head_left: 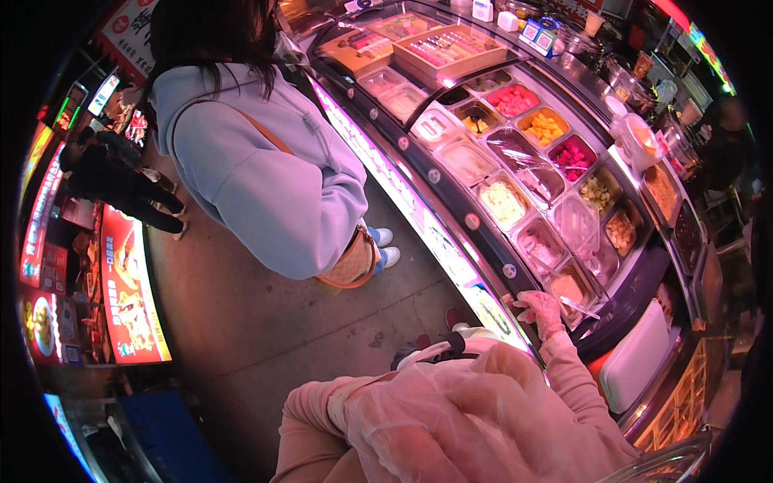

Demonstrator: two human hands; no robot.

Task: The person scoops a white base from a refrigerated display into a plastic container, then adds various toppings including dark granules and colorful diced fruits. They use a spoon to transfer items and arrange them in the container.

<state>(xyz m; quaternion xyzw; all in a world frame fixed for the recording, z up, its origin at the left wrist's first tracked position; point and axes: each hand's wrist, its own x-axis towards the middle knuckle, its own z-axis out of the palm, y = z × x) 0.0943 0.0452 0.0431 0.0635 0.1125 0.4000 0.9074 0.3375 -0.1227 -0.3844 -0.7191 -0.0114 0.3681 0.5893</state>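
Note:
My right hand [541,311], in a thin clear glove, is at the front edge of a lit food counter [451,213]. Its fingers look loosely bent and apart, with nothing plainly held. Closest to it is a metal tub of pale orange food [568,288] with a light-coloured utensil handle sticking out. My left arm [310,402], in a pale pink sleeve, bends inward at the lower middle. Sheer, crumpled material [451,402] across my front hides the left hand.
Tubs of pink cubes [513,101], yellow cubes [543,127] and magenta cubes [572,158] fill the counter. A person in a light blue hoodie [233,177] stands along its front. A white board [636,358] is right of my right hand. Lit signs [129,290] line the left.

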